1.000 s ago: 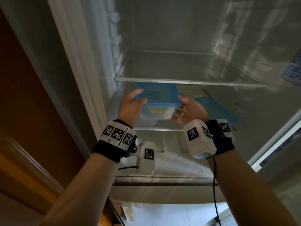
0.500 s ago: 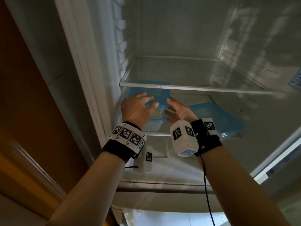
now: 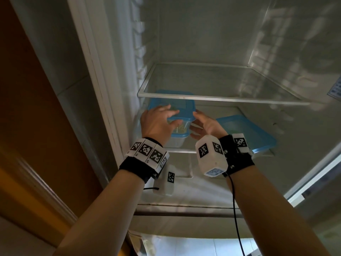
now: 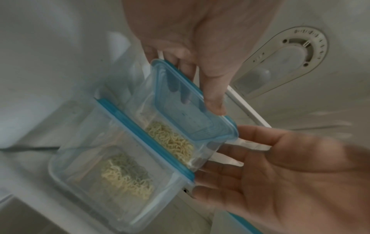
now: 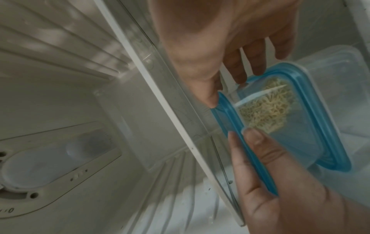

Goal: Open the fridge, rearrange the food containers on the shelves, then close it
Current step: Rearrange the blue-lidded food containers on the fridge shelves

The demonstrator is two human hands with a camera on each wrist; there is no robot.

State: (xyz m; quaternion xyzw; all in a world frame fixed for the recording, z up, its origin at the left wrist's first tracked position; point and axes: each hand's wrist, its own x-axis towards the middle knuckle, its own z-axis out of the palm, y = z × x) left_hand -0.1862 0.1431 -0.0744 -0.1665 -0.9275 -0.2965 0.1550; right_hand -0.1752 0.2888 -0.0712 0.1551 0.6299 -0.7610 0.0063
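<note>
— What's nearest me?

— My two forearms, reaching up into the open white fridge (image 3: 110, 74). Just beyond the wrist bands, my left hand (image 3: 156, 122) and my right hand (image 3: 206, 124) flank a small clear plastic container with a blue lid (image 3: 181, 112), noodles showing through its wall.

— How do the hands lie on it?

— The left thumb lies along the lid's near edge, and the fingers (image 4: 185, 66) reach over the top, so that hand pinches the lid. On the right, the fingers (image 4: 258, 137) are spread and nearly straight, their tips touching the container's right side; the right wrist view shows the thumb tip at the lid's rim. I see no curl round it there.

— And where does the small container sit?

— On the blue lid of a bigger clear container of noodles (image 4: 112, 166), which stands at the left of the lower glass shelf (image 3: 182, 150).

— Anything further in?

— To the right, on the same shelf, a flat blue-lidded container (image 3: 247, 132). Above both, a glass shelf with a white rim (image 3: 212, 97).
</note>
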